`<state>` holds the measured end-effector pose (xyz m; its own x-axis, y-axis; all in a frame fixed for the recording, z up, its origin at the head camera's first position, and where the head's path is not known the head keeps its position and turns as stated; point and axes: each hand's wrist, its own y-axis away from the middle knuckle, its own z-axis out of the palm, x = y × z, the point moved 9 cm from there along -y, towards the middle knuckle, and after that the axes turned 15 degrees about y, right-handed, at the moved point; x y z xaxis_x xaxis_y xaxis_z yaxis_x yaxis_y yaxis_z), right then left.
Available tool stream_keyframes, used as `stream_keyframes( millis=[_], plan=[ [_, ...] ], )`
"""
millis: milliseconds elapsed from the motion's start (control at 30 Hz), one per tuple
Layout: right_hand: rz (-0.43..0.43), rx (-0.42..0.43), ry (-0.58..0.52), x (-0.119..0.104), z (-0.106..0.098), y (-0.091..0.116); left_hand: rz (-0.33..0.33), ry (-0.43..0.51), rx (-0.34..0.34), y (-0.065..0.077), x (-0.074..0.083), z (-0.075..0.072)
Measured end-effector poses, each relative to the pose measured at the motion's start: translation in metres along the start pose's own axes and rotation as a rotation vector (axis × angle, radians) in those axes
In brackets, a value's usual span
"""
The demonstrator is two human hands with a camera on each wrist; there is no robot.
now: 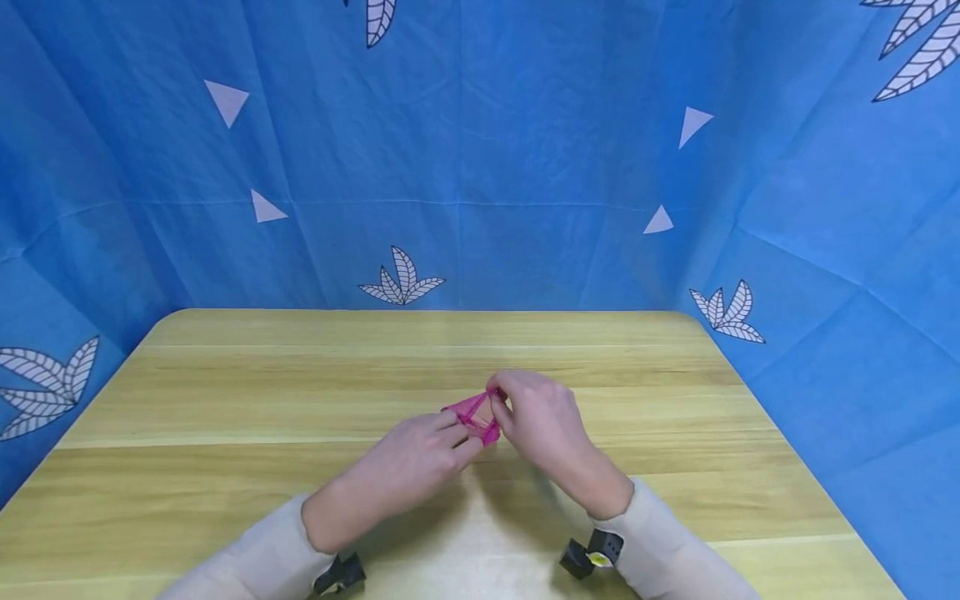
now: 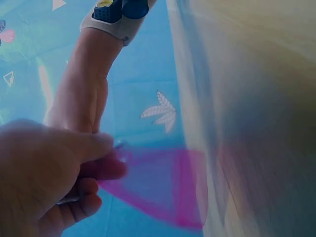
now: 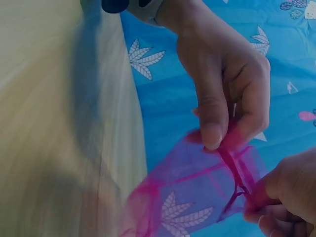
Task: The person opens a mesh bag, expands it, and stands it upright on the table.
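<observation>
A small sheer pink mesh drawstring pouch (image 1: 471,407) is held up between two hands over the table, near the middle of the head view. My left hand (image 1: 420,458) pinches one side of its gathered mouth between thumb and fingers. On the other side, my right hand (image 1: 543,417) pinches the mouth near its edge. In the left wrist view, the see-through body of the pouch (image 2: 163,187) hangs out beyond the fingertips. Dark pink cord and folds at the pouch's top (image 3: 237,185) stretch between both hands in the right wrist view.
The wooden table (image 1: 262,400) lies under both hands. Blue cloth (image 1: 465,150) printed with leaves and triangles hangs behind and at both sides. Each wrist wears a small black camera, such as the right one (image 1: 592,552), over a pale sleeve.
</observation>
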<state>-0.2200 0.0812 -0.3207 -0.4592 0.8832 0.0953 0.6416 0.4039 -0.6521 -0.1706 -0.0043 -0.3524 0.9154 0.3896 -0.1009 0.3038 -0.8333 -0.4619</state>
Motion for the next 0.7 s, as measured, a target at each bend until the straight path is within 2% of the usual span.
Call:
stream_keyframes(
  millis=[167,433,567,700],
  plan=[
    [-0.028,0.011,0.021,-0.001,-0.002,-0.003,-0.003,0.024,0.010,-0.001,0.001,0.000],
    [-0.095,-0.084,0.006,-0.005,0.002,-0.009,-0.041,0.026,0.011,0.000,-0.005,-0.001],
    [-0.152,-0.166,0.045,-0.008,0.006,-0.014,-0.053,0.052,-0.009,0.000,-0.008,0.000],
    [-0.167,-0.284,0.060,-0.007,0.012,-0.017,-0.039,0.095,-0.016,0.000,-0.007,0.000]
  ],
)
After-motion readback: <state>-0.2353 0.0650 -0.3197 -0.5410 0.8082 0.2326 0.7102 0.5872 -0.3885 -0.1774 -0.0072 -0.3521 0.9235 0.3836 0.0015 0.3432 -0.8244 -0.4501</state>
